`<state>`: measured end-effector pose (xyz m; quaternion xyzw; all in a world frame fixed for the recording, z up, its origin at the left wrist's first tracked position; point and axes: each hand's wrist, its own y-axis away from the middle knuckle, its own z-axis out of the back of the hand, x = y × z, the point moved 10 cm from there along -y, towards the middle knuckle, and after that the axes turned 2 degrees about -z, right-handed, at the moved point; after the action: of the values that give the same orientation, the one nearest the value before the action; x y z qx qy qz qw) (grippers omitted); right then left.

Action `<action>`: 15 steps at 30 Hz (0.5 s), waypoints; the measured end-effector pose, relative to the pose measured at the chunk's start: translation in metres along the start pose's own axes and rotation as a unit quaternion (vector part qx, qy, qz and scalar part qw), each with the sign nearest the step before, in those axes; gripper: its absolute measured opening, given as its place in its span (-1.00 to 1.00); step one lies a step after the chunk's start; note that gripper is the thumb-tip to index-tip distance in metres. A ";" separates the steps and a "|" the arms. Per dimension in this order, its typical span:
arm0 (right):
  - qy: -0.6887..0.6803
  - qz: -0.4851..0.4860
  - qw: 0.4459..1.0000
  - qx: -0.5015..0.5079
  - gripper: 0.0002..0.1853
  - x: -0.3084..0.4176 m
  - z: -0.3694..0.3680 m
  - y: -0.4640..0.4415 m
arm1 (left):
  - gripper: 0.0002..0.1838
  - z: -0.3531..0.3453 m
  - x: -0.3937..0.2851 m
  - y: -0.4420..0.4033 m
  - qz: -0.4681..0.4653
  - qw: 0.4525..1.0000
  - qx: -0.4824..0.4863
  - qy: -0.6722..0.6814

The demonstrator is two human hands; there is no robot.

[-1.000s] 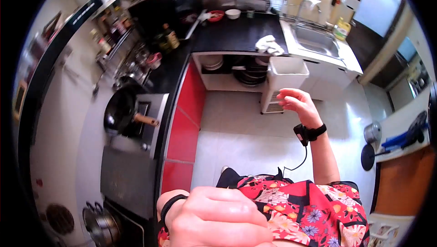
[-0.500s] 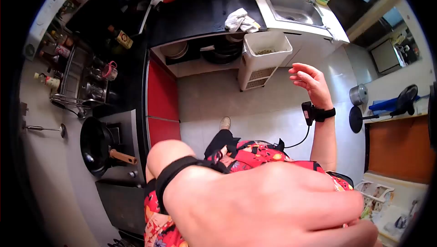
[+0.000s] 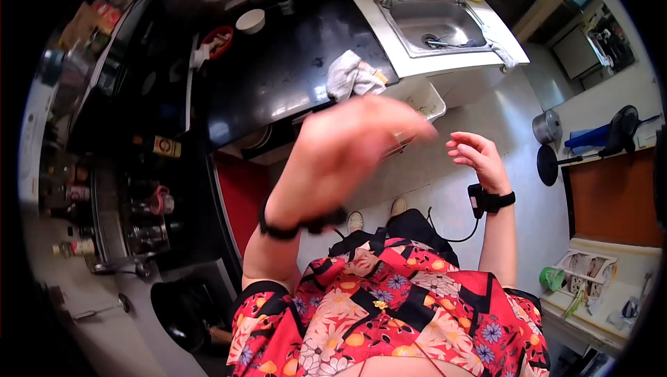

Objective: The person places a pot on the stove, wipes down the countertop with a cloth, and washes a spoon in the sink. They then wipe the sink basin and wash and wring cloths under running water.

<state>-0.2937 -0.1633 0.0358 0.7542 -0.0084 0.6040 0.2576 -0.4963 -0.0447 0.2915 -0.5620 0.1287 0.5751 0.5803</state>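
Observation:
My left hand point(image 3: 347, 134) is raised in the middle of the head view, smeared by motion, so its fingers cannot be made out. Behind it are the crumpled cloth point(image 3: 353, 77) on the black counter edge and the white bin point(image 3: 432, 102), which it partly hides. I cannot see anything held in it. Over the floor at the right, my right hand point(image 3: 481, 158) hangs with fingers loosely bent and apart, touching nothing. Each wrist wears a black strap, and the right strap point(image 3: 499, 200) carries a small box with a cable.
Beyond the black counter point(image 3: 278, 71) is a steel sink point(image 3: 445, 26). A white bowl point(image 3: 250, 21) and a red basket point(image 3: 219, 42) stand at the back. A wok point(image 3: 180, 314) sits at lower left. On the right are a pot point(image 3: 547, 127) and a white rack point(image 3: 589, 273).
My left hand has swung forward from close to the camera to in front of the counter. My right hand appears slightly lower. The view has shifted, with the sink more fully visible.

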 end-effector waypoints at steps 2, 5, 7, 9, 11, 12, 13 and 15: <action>-0.005 -0.006 1.000 -0.011 -0.63 -0.002 0.016 -0.016 | -0.68 0.015 0.121 0.004 0.132 0.984 -0.026 -0.115; -0.025 -0.009 1.000 -0.009 -0.63 -0.002 0.039 -0.054 | -0.59 0.030 0.268 0.032 0.240 0.932 -0.025 -0.270; -0.051 -0.014 0.999 0.012 -0.64 0.004 0.049 -0.082 | -0.54 0.021 0.322 0.034 0.269 0.911 -0.012 -0.311; -0.057 -0.015 0.998 0.020 -0.64 0.007 0.062 -0.117 | -0.46 0.017 0.373 0.034 0.343 0.861 0.017 -0.375; -0.065 -0.019 0.997 0.022 -0.67 0.012 0.070 -0.145 | -0.44 0.009 0.399 0.024 0.368 0.845 0.023 -0.388; -0.067 -0.023 0.997 0.026 -0.67 0.012 0.074 -0.157 | -0.49 0.007 0.404 0.014 0.368 0.841 0.013 -0.397; -0.059 -0.020 0.998 0.032 -0.68 0.006 0.068 -0.178 | -0.49 0.013 0.417 0.012 0.374 0.836 0.011 -0.402; -0.049 -0.018 0.998 0.037 -0.71 0.010 0.068 -0.203 | -0.61 0.012 0.422 -0.017 0.331 0.844 -0.010 -0.422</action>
<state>-0.1632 -0.0115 -0.0418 0.7917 0.0150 0.5615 0.2402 -0.3597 0.1910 -0.0320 -0.1945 0.0441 0.9160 0.3482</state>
